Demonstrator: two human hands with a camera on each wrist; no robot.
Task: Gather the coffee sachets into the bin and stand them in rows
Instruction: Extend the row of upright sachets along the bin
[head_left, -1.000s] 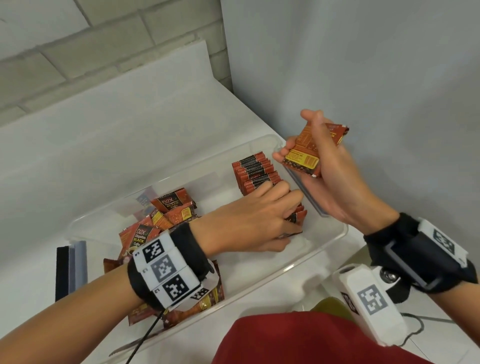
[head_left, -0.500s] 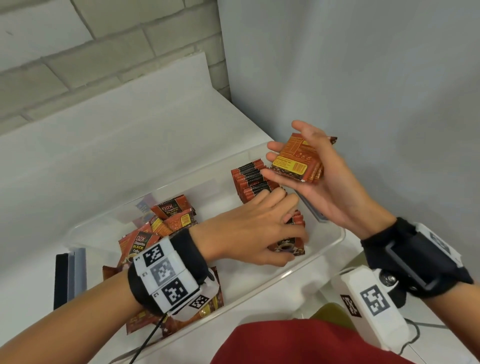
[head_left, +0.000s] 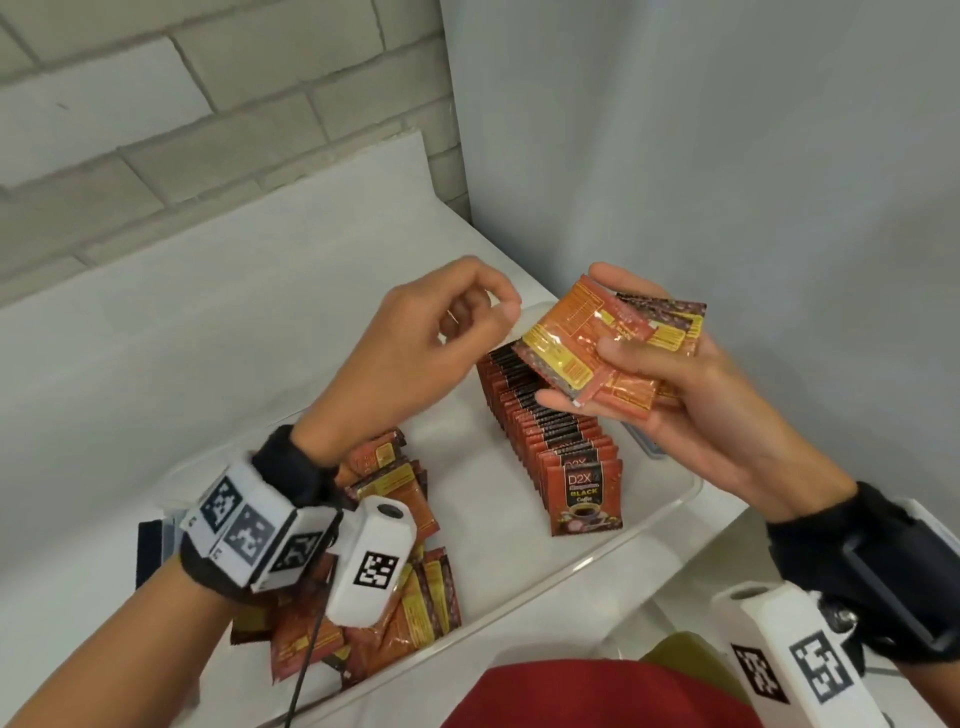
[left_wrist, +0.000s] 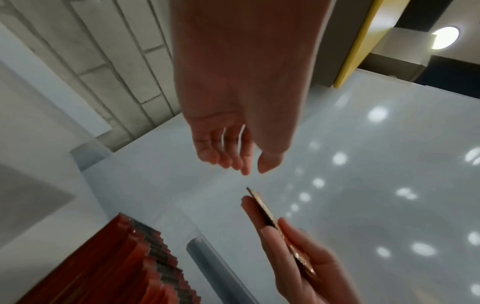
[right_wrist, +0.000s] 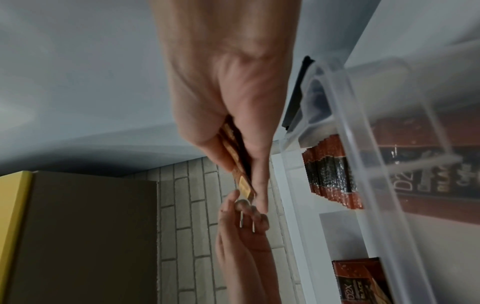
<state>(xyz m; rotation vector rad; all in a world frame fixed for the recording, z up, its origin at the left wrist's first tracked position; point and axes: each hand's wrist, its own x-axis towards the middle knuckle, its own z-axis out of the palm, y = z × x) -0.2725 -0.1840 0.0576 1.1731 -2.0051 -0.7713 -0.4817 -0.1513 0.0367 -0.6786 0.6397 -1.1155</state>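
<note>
Across the middle of the head view, a clear plastic rectangular bin (head_left: 644, 525) sits on a white worktop (head_left: 208, 338). Right of centre, the right hand (head_left: 691, 410) grips a fanned bunch of orange and brown foil coffee sachets (head_left: 608, 348), thumb across their yellow-labelled backs and fingers beneath. Just left of it, the left hand (head_left: 415, 358) hovers with fingers curled and thumb near the forefinger, holding nothing, close to the bunch's left edge but apart from it. Below both hands, a row of upright red-brown sachets (head_left: 550, 431) runs from the far wall of the bin toward the bottom of the frame, the front one showing black lettering. At lower left, a loose heap of sachets (head_left: 395, 618) lies flat inside the bin.

Centred at the top of the left wrist view, the left hand (left_wrist: 233, 148) hangs empty with curled fingers and a small gap between thumb and forefinger. Lower right, the right hand (left_wrist: 298, 253) pinches the bunch of sachets (left_wrist: 262, 207) edge-on, its tip just below the left fingertips. The standing row (left_wrist: 124, 267) fills the lower left corner.

Down the centre of the right wrist view, the right hand (right_wrist: 228, 102) clamps the bunch (right_wrist: 237, 164), and the left hand (right_wrist: 244, 236) reaches up from below, its fingertips right at the lower end. At right, through the bin's wall (right_wrist: 363, 164), the standing row (right_wrist: 327, 172) shows.
</note>
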